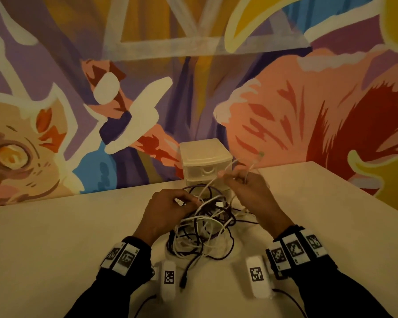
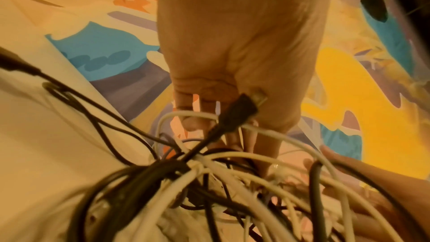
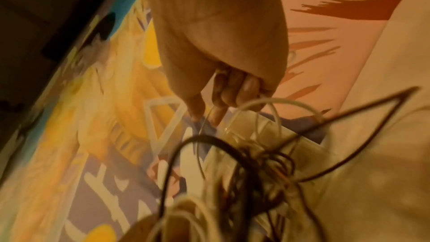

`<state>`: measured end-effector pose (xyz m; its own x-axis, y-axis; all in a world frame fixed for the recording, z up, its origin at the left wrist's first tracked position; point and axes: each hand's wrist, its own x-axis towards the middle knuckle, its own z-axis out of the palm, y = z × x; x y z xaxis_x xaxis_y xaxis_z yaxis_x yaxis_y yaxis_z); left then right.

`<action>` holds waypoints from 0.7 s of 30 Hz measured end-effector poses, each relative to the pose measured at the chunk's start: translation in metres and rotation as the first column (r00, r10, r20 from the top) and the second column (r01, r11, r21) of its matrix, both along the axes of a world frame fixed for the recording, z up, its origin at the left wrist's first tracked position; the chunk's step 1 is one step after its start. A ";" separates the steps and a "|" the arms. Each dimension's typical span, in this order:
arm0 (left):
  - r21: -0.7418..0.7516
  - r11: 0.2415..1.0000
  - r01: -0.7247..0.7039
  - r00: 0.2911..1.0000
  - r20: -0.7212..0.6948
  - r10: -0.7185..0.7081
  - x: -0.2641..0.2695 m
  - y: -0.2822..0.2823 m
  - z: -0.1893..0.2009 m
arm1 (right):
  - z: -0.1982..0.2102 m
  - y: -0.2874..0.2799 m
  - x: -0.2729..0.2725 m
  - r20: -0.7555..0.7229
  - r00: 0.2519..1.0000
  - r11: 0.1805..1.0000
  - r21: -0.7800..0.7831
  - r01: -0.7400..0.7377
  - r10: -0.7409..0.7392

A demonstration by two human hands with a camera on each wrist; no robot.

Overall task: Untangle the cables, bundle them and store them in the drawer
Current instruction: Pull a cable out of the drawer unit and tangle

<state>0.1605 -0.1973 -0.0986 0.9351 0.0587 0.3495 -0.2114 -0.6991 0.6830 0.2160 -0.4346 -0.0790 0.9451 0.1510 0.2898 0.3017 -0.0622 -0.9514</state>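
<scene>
Untangling step, early: the left hand [image 1: 168, 210], at centre-left of the head view, has its fingers curled into the top of the cable tangle [image 1: 202, 232], pinching a dark plug [image 2: 242, 109] among white loops, with the heap resting on the table [image 1: 55, 237] at lower centre. Right of it, the right hand [image 1: 246, 187] pinches one white cable [image 1: 228, 171] and lifts it up from the heap, in front of the closed drawer unit [image 1: 205, 161] at centre frame by the wall. Next move likely calls for drawing that white lead clear while the left holds the knot back; bundling and stowing not yet begun
</scene>
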 end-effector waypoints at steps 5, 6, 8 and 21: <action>0.010 0.999 -0.049 0.997 0.063 0.048 0.000 0.003 0.003 | -0.017 0.006 0.004 -0.046 0.987 0.912 -0.378 -0.158 0.152; -0.007 0.999 -0.054 0.996 0.074 0.054 0.000 0.004 0.002 | -0.017 0.004 0.003 -0.057 0.981 0.887 -0.421 -0.190 0.183; -0.048 0.996 -0.075 0.990 0.114 0.080 0.000 0.005 0.002 | -0.017 0.004 0.002 -0.098 0.967 0.815 -0.522 -0.252 0.237; -0.265 0.963 0.056 0.997 0.071 -0.039 -0.016 0.000 0.014 | -0.012 0.021 -0.010 0.077 0.991 0.992 -0.062 -0.107 0.111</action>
